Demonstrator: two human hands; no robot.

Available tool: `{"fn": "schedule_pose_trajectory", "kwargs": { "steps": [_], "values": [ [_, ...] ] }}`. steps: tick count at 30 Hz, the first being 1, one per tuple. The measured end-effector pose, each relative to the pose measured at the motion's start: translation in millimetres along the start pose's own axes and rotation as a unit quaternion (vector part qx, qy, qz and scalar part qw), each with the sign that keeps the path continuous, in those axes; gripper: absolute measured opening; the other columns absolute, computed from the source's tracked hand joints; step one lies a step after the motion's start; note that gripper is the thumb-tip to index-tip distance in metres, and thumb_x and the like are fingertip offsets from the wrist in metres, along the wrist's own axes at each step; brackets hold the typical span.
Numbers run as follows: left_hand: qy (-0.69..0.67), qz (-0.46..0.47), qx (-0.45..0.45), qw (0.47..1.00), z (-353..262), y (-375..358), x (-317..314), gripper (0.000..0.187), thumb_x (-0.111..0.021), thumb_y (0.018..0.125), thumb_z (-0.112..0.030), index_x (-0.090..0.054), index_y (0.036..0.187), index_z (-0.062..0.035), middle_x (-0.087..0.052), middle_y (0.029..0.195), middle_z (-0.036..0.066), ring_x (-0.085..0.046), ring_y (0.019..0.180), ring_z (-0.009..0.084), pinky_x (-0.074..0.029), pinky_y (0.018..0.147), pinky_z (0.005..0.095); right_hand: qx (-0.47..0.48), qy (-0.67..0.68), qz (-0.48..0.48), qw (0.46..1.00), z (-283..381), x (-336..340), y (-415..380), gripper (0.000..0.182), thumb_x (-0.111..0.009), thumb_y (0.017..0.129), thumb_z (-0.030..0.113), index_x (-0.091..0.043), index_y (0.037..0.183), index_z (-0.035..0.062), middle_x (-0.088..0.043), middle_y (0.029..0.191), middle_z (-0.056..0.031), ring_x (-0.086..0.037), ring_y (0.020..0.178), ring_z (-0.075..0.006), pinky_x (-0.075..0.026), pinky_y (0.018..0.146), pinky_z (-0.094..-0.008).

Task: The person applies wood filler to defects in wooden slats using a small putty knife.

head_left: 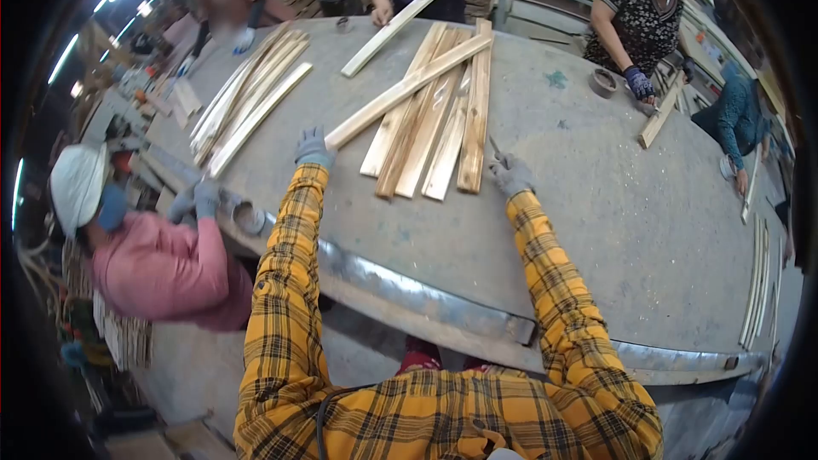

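Note:
My left hand point(315, 149), in a grey glove, is at the near end of a pale wooden plank point(409, 90). Its fingers stretch forward beside that end; whether they touch it is hard to make out. This plank lies slantwise across a fanned group of wooden planks point(424, 140), some pale, some browner. To the right of the group, my gloved right hand point(513, 175) is closed around a thin, dark, narrow tool point(494, 146) that points away from me. The tool's exact kind is too small to tell.
On the grey table point(588, 230), another plank pile point(256, 98) lies left. Across from me a person holds a plank point(400, 23). A co-worker in pink point(170, 268) stands left; others work right. Tape-like rolls point(602, 83) and thin strips point(755, 285) lie right. A metal edge point(417, 290) runs before me.

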State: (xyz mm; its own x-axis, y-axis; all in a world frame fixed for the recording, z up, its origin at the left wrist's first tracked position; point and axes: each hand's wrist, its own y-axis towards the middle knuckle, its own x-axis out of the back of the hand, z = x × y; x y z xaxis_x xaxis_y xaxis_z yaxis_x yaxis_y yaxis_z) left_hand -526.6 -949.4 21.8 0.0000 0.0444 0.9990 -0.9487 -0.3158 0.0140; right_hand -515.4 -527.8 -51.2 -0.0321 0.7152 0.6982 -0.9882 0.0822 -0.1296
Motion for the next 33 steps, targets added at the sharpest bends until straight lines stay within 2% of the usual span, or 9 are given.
{"fn": "schedule_pose_trajectory", "kwargs": {
  "steps": [7,9,11,13,17,19,27,29,33],
  "values": [
    [-0.04,0.168,-0.05,0.984,-43,49,-20,0.076,-0.068,0.069,-0.039,-0.039,0.132,-0.008,-0.048,0.127,0.017,-0.051,0.114,0.0272,-0.041,0.094,0.04,-0.181,0.031,0.017,0.983,81,-26,21,0.053,-0.074,0.071,0.033,-0.058,0.109,0.0007,-0.065,0.097,-0.0137,-0.063,0.084,-0.0246,-0.049,0.073,-0.0348],
    [-0.148,0.256,-0.029,0.955,-54,53,-27,0.069,-0.067,0.067,-0.048,-0.052,0.121,-0.0074,-0.054,0.121,0.017,-0.055,0.108,0.0273,-0.043,0.091,0.0386,-0.09,0.272,0.142,0.948,68,-42,32,0.06,-0.079,0.065,0.038,-0.059,0.107,-0.0004,-0.065,0.095,-0.0157,-0.063,0.085,-0.0263,-0.049,0.076,-0.0345],
    [-0.231,0.233,-0.02,0.944,-72,43,-28,0.071,-0.066,0.066,-0.057,-0.059,0.113,-0.0055,-0.058,0.115,0.018,-0.058,0.103,0.0308,-0.045,0.089,0.0382,-0.069,0.278,0.128,0.949,62,-63,39,0.063,-0.077,0.065,0.046,-0.061,0.102,-0.0021,-0.065,0.094,-0.0164,-0.063,0.087,-0.0264,-0.049,0.078,-0.0345],
    [-0.232,0.243,0.006,0.942,-91,42,-38,0.078,-0.065,0.065,-0.061,-0.057,0.115,-0.0028,-0.058,0.114,0.019,-0.058,0.102,0.0322,-0.045,0.088,0.0383,-0.147,0.05,0.026,0.988,107,-45,17,0.064,-0.072,0.067,0.053,-0.063,0.098,-0.0024,-0.065,0.095,-0.0159,-0.062,0.089,-0.0264,-0.048,0.079,-0.0344],
    [-0.35,0.265,0.031,0.898,-100,47,-55,0.085,-0.066,0.064,-0.062,-0.053,0.118,0.0028,-0.056,0.116,0.021,-0.056,0.105,0.0327,-0.045,0.089,0.039,-0.213,0.071,-0.054,0.973,89,-78,35,0.068,-0.067,0.069,0.058,-0.063,0.101,-0.0019,-0.065,0.097,-0.016,-0.061,0.094,-0.0269,-0.047,0.082,-0.0348],
    [-0.367,0.38,0.026,0.848,-113,43,-43,0.09,-0.068,0.062,-0.062,-0.051,0.117,0.0076,-0.057,0.113,0.022,-0.058,0.102,0.032,-0.047,0.085,0.0384,-0.194,0.267,0.078,0.941,65,-81,47,0.073,-0.065,0.071,0.06,-0.06,0.11,-0.0014,-0.063,0.104,-0.0172,-0.059,0.099,-0.0278,-0.046,0.086,-0.0349],
    [-0.553,0.318,-0.017,0.77,-155,-18,-31,0.078,-0.08,0.058,-0.043,-0.054,0.108,0.0105,-0.063,0.098,0.02,-0.064,0.082,0.0262,-0.052,0.072,0.0332,-0.239,0.515,0.089,0.819,87,-74,-13,0.083,-0.056,0.074,0.066,-0.051,0.121,-0.0026,-0.055,0.118,-0.0193,-0.055,0.104,-0.0265,-0.043,0.09,-0.0327],
    [-0.561,0.283,0.004,0.778,-157,-25,-36,0.073,-0.08,0.06,-0.041,-0.055,0.106,0.0106,-0.064,0.094,0.019,-0.064,0.078,0.0247,-0.052,0.07,0.0326,-0.148,0.547,0.092,0.819,41,-122,-7,0.068,-0.052,0.081,0.057,-0.051,0.121,0.001,-0.056,0.116,-0.0153,-0.053,0.105,-0.0223,-0.043,0.091,-0.0297],
    [-0.634,0.309,0.021,0.708,-167,-79,-22,0.065,-0.079,0.063,-0.028,-0.053,0.106,0.0131,-0.062,0.096,0.02,-0.063,0.078,0.0261,-0.053,0.07,0.0324,-0.182,0.543,0.109,0.813,54,-40,-59,0.066,-0.056,0.08,0.055,-0.053,0.119,0.0015,-0.057,0.113,-0.0138,-0.054,0.102,-0.0196,-0.044,0.089,-0.0287]
  ]
}}
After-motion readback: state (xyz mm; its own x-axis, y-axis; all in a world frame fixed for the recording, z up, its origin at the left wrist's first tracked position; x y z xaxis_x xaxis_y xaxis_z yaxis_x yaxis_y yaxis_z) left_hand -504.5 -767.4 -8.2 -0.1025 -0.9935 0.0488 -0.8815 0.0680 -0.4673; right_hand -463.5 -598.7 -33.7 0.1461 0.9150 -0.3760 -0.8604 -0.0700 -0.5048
